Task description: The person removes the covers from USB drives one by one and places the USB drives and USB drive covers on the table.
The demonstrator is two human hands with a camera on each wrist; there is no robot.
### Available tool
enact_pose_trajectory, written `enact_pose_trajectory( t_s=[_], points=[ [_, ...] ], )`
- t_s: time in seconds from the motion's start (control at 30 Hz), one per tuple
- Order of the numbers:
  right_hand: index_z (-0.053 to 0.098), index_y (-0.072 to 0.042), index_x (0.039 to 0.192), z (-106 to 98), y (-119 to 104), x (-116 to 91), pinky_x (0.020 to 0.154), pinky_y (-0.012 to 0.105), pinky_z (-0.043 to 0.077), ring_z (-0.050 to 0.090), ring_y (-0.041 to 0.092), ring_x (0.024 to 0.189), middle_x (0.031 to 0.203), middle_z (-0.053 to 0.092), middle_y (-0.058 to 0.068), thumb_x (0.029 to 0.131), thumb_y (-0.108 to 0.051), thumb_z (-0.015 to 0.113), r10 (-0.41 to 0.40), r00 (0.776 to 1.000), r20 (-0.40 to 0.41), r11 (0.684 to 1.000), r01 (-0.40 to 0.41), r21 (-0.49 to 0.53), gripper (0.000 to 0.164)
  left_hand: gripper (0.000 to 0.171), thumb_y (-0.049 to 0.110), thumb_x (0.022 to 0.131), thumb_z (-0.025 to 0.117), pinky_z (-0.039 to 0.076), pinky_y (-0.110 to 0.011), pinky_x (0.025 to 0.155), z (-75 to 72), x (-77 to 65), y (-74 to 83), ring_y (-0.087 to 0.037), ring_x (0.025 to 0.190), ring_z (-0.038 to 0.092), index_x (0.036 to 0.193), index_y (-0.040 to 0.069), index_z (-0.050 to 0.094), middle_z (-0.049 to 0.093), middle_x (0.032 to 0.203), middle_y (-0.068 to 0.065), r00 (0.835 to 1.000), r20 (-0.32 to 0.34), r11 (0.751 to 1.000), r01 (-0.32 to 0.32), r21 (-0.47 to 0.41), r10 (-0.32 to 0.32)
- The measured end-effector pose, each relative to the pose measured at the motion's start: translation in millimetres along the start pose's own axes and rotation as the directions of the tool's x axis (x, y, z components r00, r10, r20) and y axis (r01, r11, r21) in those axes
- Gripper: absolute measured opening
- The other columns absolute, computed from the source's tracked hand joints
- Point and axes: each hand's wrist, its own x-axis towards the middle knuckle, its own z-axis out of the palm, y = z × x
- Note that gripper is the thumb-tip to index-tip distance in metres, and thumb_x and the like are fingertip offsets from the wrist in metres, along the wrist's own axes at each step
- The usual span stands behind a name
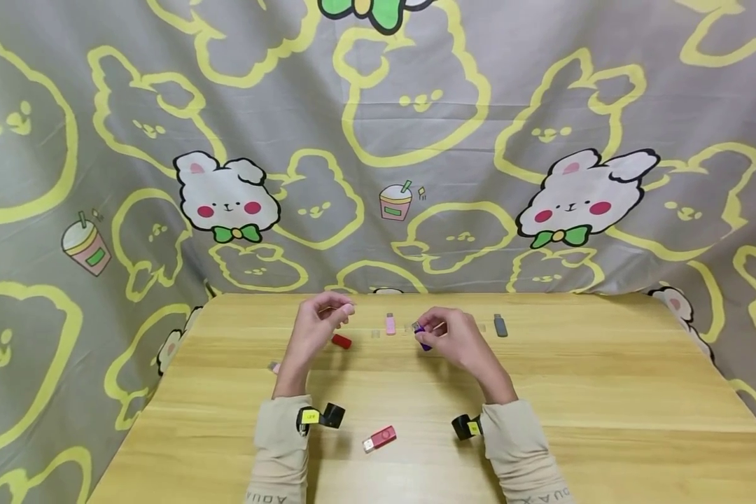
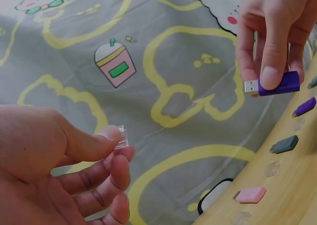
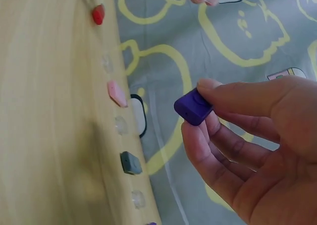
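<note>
My left hand [image 1: 316,327] is raised over the table's far left side. Between its thumb and index finger it pinches a small clear plastic cap [image 2: 122,138]. With thumb and fingers, my right hand [image 1: 458,337] holds a purple USB stick [image 2: 285,84] above the table, its bare metal plug pointing left in the left wrist view. The purple body [image 3: 192,108] also shows in the right wrist view. Cap and stick are apart. Under the left hand lies a red USB stick [image 1: 341,341], partly covered by it.
Along the table's back edge lie a pink USB stick [image 1: 390,325], a grey one [image 1: 500,326], another purple one [image 2: 304,107] and several clear caps [image 3: 121,125] between them. A red USB stick [image 1: 383,438] lies between the forearms. A patterned curtain [image 1: 327,126] hangs behind.
</note>
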Motion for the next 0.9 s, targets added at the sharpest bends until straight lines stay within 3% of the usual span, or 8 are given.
enact_pose_trajectory(
  t_s=[0.3, 0.53, 0.9],
  points=[
    [0.074, -0.003, 0.102, 8, 3, 0, 0.073, 0.035, 0.058, 0.067, 0.018, 0.08, 0.088, 0.071, 0.002, 0.091, -0.004, 0.077, 0.005, 1.0, -0.013, 1.0, -0.005, -0.008, 0.011, 0.006, 0.003, 0.096, 0.072, 0.048, -0.024, 0.068, 5.7, 2.1, 0.8, -0.034, 0.081, 0.062, 0.1, 0.001, 0.074, 0.069, 0.091, -0.013, 0.999, 0.023, 0.995, -0.03, 0.1, 0.028],
    [0.075, -0.005, 0.1, 10, 6, 1, 0.072, 0.034, 0.058, 0.067, 0.016, 0.077, 0.086, 0.07, 0.001, 0.091, -0.005, 0.078, 0.003, 1.0, -0.02, 1.0, -0.003, -0.009, 0.01, 0.003, 0.004, 0.095, 0.073, 0.047, -0.023, 0.063, 11.1, 4.3, -4.5, -0.019, 0.075, 0.06, 0.095, 0.001, 0.074, 0.07, 0.084, -0.008, 0.995, 0.097, 0.976, -0.059, 0.208, 0.039],
    [0.075, -0.003, 0.114, 31, 5, 4, 0.066, 0.031, 0.055, 0.066, 0.015, 0.076, 0.084, 0.069, 0.002, 0.09, -0.003, 0.078, 0.031, 0.998, -0.056, 1.0, -0.031, -0.002, 0.023, 0.005, 0.006, 0.097, 0.072, 0.049, -0.024, 0.062, 9.1, 1.5, -9.6, -0.021, 0.075, 0.064, 0.096, 0.003, 0.075, 0.071, 0.085, -0.006, 0.995, 0.099, 0.971, -0.049, 0.234, 0.027]
  ],
)
